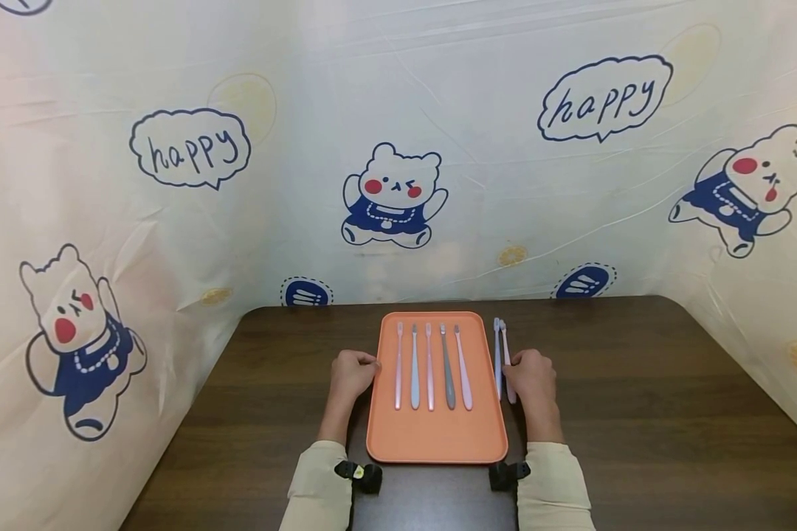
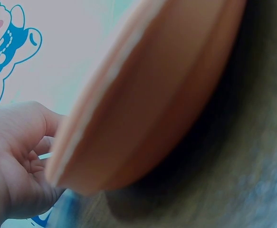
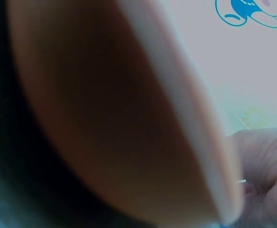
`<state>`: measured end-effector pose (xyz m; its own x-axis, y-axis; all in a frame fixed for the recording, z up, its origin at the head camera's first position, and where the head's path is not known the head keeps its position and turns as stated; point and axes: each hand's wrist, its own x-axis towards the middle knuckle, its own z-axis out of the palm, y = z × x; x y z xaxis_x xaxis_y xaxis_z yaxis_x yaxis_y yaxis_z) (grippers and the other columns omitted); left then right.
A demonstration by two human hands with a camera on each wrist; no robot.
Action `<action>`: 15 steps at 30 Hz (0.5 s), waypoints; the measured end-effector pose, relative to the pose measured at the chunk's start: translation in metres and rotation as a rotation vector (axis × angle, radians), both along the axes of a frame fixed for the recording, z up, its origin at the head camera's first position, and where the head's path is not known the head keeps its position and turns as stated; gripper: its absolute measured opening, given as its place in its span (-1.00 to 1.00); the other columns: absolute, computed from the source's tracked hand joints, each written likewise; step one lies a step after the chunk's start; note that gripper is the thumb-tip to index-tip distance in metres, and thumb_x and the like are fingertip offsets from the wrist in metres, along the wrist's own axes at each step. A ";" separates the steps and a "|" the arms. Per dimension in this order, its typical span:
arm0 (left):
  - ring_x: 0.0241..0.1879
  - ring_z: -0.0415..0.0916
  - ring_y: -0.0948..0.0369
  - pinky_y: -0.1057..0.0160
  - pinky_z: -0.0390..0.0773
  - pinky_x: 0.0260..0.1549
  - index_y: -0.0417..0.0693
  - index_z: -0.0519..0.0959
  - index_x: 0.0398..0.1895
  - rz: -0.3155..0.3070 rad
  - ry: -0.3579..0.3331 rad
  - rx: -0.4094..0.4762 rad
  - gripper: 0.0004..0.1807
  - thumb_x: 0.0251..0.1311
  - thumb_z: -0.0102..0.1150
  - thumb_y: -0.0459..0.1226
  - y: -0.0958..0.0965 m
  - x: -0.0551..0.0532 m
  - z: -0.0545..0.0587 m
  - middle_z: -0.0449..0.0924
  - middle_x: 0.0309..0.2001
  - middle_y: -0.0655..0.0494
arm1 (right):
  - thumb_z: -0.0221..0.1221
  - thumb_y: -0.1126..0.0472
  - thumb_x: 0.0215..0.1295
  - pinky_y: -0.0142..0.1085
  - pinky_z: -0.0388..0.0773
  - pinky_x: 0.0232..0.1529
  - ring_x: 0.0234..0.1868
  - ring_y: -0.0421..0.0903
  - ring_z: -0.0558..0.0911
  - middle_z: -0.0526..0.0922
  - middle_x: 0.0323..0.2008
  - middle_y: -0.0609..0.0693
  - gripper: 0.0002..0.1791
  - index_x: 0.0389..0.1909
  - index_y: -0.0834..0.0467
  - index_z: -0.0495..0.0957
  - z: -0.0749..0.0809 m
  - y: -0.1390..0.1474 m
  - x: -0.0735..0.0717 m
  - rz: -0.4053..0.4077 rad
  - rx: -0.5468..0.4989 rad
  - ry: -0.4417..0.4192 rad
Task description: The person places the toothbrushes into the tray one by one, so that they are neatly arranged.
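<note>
An orange tray lies on the table in the head view, bearing several toothbrushes in a row, among them a grey toothbrush and a light blue toothbrush. At the tray's left side, my left hand pinches the rim, with its fingers curled; the left wrist view shows this hand partly behind the tray wall. Right of the tray are a bluish toothbrush and a pink toothbrush side by side. My right hand pinches the pink one; in the right wrist view the tray hides its fingertips.
A dark wooden table extends to both sides of the tray. Behind and beside it hangs a pale sheet printed with bears and "happy" bubbles. Black wrist cameras sit close to the tray's near edge.
</note>
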<state>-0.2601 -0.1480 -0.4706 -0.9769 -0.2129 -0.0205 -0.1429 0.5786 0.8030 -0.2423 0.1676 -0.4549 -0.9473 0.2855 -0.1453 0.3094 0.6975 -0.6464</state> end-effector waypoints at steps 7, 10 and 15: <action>-0.35 0.65 0.13 0.24 0.58 -0.44 -0.22 0.79 -0.31 -0.007 -0.001 -0.003 -0.82 0.14 0.28 -0.31 0.000 -0.001 0.000 0.79 -0.27 -0.12 | 0.25 0.21 0.24 -0.20 0.56 -0.39 -0.32 0.08 0.64 0.70 -0.32 0.23 -0.77 -0.23 0.33 0.67 -0.002 0.001 -0.001 -0.014 -0.015 0.007; -0.36 0.65 0.13 0.23 0.59 -0.44 -0.22 0.79 -0.30 -0.005 -0.013 0.004 -0.82 0.15 0.28 -0.31 0.000 0.000 0.000 0.78 -0.27 -0.13 | 0.26 0.22 0.23 -0.25 0.54 -0.44 -0.36 0.06 0.64 0.70 -0.36 0.21 -0.78 -0.27 0.33 0.67 -0.003 0.001 -0.001 -0.013 -0.025 0.017; -0.37 0.65 0.14 0.22 0.61 -0.44 -0.22 0.78 -0.28 -0.002 -0.024 0.009 -0.82 0.17 0.28 -0.30 0.001 0.000 0.000 0.78 -0.25 -0.13 | 0.25 0.23 0.23 -0.27 0.55 -0.44 -0.36 0.05 0.64 0.69 -0.37 0.21 -0.78 -0.26 0.34 0.68 -0.003 0.002 -0.001 -0.011 -0.038 0.025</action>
